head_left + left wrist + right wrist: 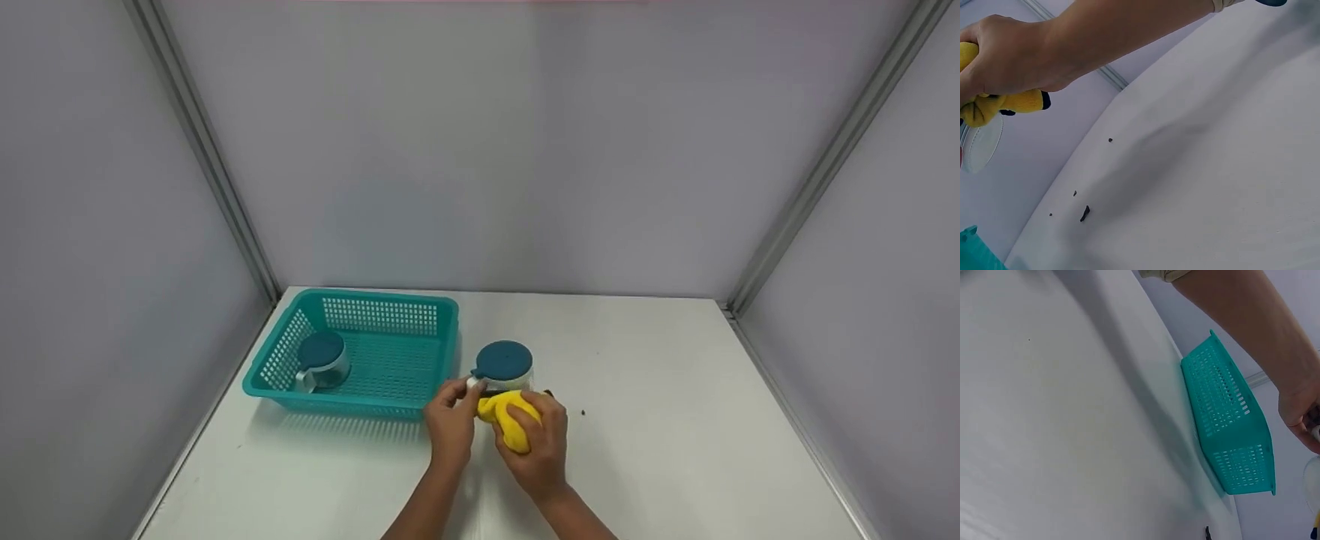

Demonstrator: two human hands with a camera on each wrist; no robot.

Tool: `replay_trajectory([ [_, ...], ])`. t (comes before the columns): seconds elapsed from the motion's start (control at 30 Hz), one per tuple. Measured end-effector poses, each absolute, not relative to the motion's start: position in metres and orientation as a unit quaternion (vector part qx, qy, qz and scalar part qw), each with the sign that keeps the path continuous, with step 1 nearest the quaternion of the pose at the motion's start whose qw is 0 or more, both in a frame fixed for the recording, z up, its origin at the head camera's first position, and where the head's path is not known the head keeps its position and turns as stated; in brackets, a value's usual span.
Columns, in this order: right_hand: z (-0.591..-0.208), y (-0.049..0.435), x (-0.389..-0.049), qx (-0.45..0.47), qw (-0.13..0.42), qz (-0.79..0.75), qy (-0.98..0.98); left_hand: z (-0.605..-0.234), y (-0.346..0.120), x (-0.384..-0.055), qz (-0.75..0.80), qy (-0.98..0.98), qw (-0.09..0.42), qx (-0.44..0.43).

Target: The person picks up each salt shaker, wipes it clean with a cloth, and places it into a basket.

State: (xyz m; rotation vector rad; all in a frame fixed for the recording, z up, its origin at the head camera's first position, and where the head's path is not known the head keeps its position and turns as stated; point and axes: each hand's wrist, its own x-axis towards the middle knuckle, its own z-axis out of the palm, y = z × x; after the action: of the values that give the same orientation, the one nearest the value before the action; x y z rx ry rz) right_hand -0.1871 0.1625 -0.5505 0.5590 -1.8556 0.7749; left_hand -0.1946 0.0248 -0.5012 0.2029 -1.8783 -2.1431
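Observation:
My left hand [451, 424] pinches the whitish handle of a clear jar with a dark blue lid [504, 360]. The jar appears raised above the table. A bunched yellow cloth [511, 420] is gripped in my right hand [546, 446], against or just in front of the jar's near side. In the left wrist view the same right hand [1016, 56] holds the yellow cloth [1022, 101], which has dark edging, beside the jar's clear round base [983, 146]. The right wrist view shows the left hand [1300, 413] with curled fingers, partly cut off by the frame.
A teal perforated basket [420, 405] stands on the left of the white table [660, 450]. Inside it is another clear jar with a blue lid [322, 360]. Small dark bits [1085, 214] lie on the tabletop. Grey panels enclose the table at the back and sides.

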Motion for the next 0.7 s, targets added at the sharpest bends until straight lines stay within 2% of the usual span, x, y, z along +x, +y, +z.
replay_trajectory([
  [0.23,-0.563,0.164,-0.185,0.227,0.468,0.345,-0.781,-0.501,0.019,-0.196,-0.754,-0.638,0.147,0.061],
  [0.43,-0.565,0.165,-0.181,0.17,0.406,0.43,-0.788,-0.503,0.018,-0.196,-0.764,-0.625,0.138,0.078],
  [0.7,-0.56,0.164,-0.182,0.094,0.353,0.528,-0.767,-0.502,0.019,-0.196,-0.774,-0.615,0.136,0.063],
])
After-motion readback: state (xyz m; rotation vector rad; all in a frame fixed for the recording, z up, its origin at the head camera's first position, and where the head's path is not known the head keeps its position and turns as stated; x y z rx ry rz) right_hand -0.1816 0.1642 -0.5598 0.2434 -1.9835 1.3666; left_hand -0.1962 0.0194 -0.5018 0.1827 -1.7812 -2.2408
